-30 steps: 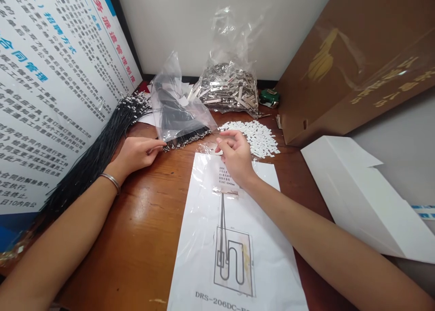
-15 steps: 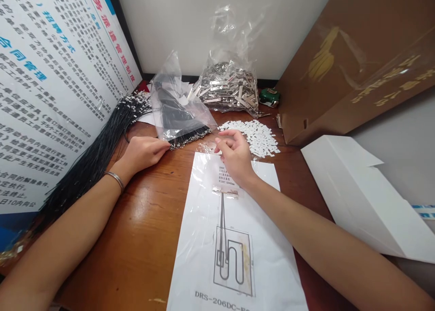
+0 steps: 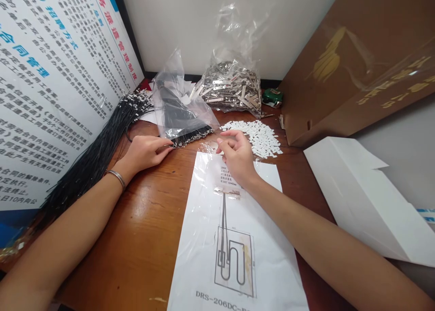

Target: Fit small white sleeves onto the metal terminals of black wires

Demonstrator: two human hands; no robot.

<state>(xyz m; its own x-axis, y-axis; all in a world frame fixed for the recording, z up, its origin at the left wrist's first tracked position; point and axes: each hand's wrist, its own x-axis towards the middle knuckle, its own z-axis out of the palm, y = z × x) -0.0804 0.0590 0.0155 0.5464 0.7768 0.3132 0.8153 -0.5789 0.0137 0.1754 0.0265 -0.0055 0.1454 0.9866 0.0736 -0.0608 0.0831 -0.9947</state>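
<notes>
My left hand [image 3: 144,151] lies on the wooden table [image 3: 149,220], its fingertips pinched at the metal-tipped ends of black wires [image 3: 192,136] that stick out of a clear plastic bag [image 3: 176,107]. My right hand [image 3: 236,155] hovers over the top edge of a printed drawing sheet in a clear sleeve [image 3: 234,238], thumb and forefinger pinched together; what they hold is too small to make out. Just beyond it lies a pile of small white plastic pieces [image 3: 260,136]. A sample wire with a metal strip [image 3: 227,193] is fixed on the sheet.
A long bundle of black wires [image 3: 98,155] runs along a leaning text poster [image 3: 50,84] on the left. A bag of metal strips [image 3: 231,84] and a green tape measure [image 3: 272,98] sit at the back. A brown carton [image 3: 356,62] and a white folded box [image 3: 360,193] stand right.
My left hand slid a little to the right, up to the wire tips at the bag's mouth. My right hand has barely moved.
</notes>
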